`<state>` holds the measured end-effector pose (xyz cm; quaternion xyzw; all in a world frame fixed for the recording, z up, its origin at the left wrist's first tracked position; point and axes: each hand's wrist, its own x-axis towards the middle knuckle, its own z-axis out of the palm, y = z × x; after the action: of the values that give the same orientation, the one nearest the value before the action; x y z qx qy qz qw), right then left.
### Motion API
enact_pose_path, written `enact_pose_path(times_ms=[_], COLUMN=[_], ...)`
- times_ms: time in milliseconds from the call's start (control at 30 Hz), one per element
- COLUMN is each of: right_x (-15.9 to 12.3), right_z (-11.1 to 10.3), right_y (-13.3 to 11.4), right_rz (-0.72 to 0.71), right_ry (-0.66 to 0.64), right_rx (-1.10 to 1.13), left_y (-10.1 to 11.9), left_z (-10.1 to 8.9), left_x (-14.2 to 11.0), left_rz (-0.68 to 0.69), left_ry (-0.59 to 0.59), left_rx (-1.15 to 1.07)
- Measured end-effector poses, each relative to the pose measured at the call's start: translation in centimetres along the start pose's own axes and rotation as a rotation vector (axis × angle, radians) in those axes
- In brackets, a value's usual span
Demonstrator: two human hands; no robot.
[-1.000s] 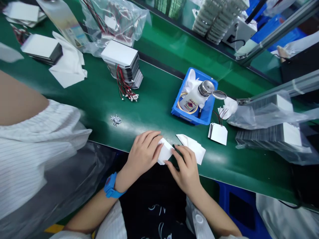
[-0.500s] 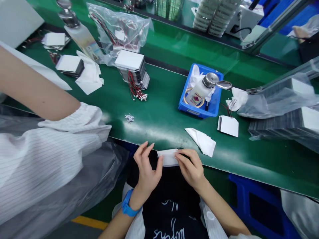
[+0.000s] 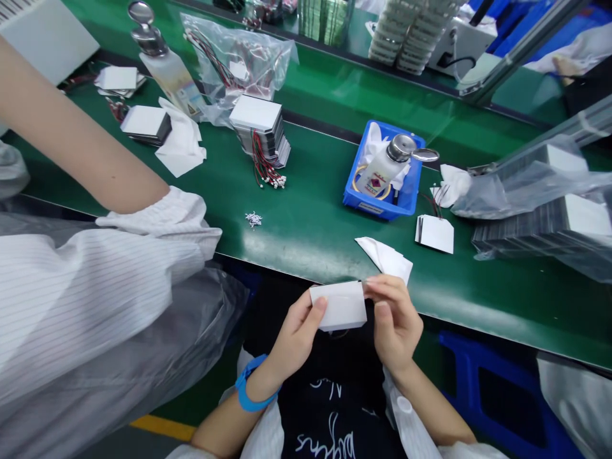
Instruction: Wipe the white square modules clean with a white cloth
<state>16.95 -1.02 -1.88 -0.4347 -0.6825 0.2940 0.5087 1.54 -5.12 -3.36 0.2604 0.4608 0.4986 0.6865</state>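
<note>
My left hand (image 3: 297,328) grips a flat white rectangular battery (image 3: 340,306) by its left end, thumb lying on the upper face. The battery is held just off the table's front edge, above my lap. At its right end is my right hand (image 3: 396,319), with curled fingers close to the corner; whatever sits between those fingertips is too small to make out. Just beyond that hand, a folded white cloth (image 3: 385,258) lies on the green table (image 3: 306,236).
A blue bin (image 3: 351,197) holds a pump bottle (image 3: 380,172). Wired batteries are stacked (image 3: 258,118) behind small white bits (image 3: 253,219). To the right lie a few batteries (image 3: 436,234) and a bagged stack (image 3: 530,223). A co-worker's arm (image 3: 90,137) reaches across on the left.
The battery has turned its broad white face up and shifted slightly right. My left hand has closed on its left end, while my right fingers have moved to its right corner.
</note>
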Motion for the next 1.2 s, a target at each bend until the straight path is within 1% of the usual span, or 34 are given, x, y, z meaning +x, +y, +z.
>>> enact_pose_path(times_ms=[67, 100, 200, 300, 467, 533, 700, 867, 1000, 1100, 1200], right_x=[0.6, 1.0, 2.0, 2.6, 2.8, 2.9, 2.6, 2.2, 2.0, 1.8, 1.5], right_z=[-0.4, -0.7, -1.5, -2.1, -2.6, -2.7, -3.1, -3.2, -2.9, -2.5, -2.1], right_y=[-0.6, -0.8, -1.3, -1.5, -2.0, -2.3, -3.3, -3.7, -3.9, -4.0, -4.1], right_rz=[0.144, 0.215, 0.402, 0.502, 0.528, 0.523, 0.522, 0.544, 0.579, 0.622, 0.642], right_ry=[0.027, 0.012, -0.118, -0.196, -0.239, -0.241, -0.247, -0.302, -0.322, -0.327, -0.298], right_rx=[0.086, 0.122, 0.216, 0.300, 0.378, 0.392, 0.430, 0.572, 0.623, 0.649, 0.668], left_y=[0.6, 0.9, 1.7, 2.3, 2.9, 3.1, 3.5, 3.3, 2.9, 2.7, 2.6], left_z=[0.0, 0.0, -0.2, -0.7, -1.3, -1.3, -1.3, -1.5, -1.4, -1.2, -1.1], left_x=[-0.2, -0.4, -0.9, -1.4, -2.1, -2.3, -3.0, -3.5, -3.6, -3.6, -3.6], left_rz=[0.053, 0.072, 0.121, 0.146, 0.076, 0.062, 0.090, 0.108, 0.148, 0.159, 0.167], left_ry=[-0.034, -0.054, -0.103, -0.135, -0.229, -0.248, -0.270, -0.278, -0.280, -0.269, -0.283], left_rx=[0.101, 0.154, 0.294, 0.382, 0.372, 0.362, 0.381, 0.459, 0.512, 0.508, 0.486])
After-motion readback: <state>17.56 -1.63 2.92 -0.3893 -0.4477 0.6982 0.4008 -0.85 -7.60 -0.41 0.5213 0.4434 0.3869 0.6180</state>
